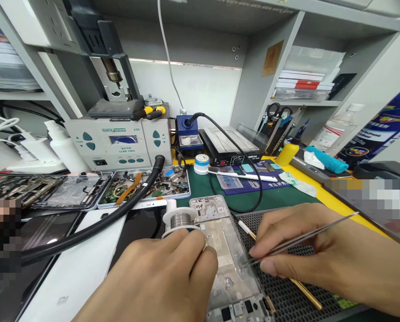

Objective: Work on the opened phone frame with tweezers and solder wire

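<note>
Centrally, phone frame [227, 255]: bare silver metal, flat and oblong, stepped with shallow recesses and small cut-outs, dark components at the near end; lying lengthwise at the left edge of a black perforated mat [287, 297], honeycomb-textured, on a green bench mat [277, 197]. Left hand [159, 277]: knuckles up, fingers curled and drawn close, thumb and forefinger tips set on the frame's left edge; gripping or merely pressing, impossible to tell. Right hand [324, 257]: fingers closed in a pinch on tweezers [307, 235], slim, straight, polished steel, long shank slanting up to the right, points lowered over the frame's middle; contact with the metal too fine to judge. Solder spool [180, 219]: white plastic flanges, bright wire wound on the core, just beside the left fingertips, touching the frame's far left side. Thin stick [300, 286]: brass-coloured, white-tipped, lying on the perforated mat, passing under the right hand, right of the frame. Black hose [112, 214]: thick, rubbery, curving from the left edge up to a grey rework station [119, 143], boxy casing, small green buttons, pale display. Shallow tray [146, 200]: light rim, filled with loose boards, flex strips and metal scraps, between station and frame. White slab device [79, 268]: smooth, glossy, left of the left hand, under the hose.
</note>
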Demonstrator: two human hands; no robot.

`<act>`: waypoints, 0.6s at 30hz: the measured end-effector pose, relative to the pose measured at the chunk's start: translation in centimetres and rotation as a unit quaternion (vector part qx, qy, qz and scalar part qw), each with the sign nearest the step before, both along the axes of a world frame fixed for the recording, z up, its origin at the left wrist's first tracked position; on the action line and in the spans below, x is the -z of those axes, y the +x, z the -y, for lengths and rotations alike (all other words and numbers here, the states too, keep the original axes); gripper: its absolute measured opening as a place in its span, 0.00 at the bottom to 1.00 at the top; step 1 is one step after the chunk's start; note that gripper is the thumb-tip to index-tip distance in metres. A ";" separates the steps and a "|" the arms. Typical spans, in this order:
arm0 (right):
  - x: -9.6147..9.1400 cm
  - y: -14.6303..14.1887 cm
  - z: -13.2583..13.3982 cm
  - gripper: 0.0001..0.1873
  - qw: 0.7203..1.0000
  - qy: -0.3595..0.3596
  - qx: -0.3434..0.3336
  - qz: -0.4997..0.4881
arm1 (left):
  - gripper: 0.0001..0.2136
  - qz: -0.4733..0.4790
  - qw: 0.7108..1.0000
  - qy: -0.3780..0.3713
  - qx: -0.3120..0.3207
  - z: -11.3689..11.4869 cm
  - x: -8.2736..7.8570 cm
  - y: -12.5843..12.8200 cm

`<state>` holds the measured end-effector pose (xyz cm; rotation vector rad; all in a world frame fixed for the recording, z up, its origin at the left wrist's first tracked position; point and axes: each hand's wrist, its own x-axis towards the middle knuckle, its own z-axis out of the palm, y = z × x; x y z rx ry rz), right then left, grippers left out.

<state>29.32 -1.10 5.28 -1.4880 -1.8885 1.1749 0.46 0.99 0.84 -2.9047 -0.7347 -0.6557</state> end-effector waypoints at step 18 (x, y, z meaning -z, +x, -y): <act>0.4 0.4 0.0 0.11 0.999 -0.013 -0.020 0.029 | 0.04 0.023 0.999 0.009 -0.041 0.1 -0.7 1.6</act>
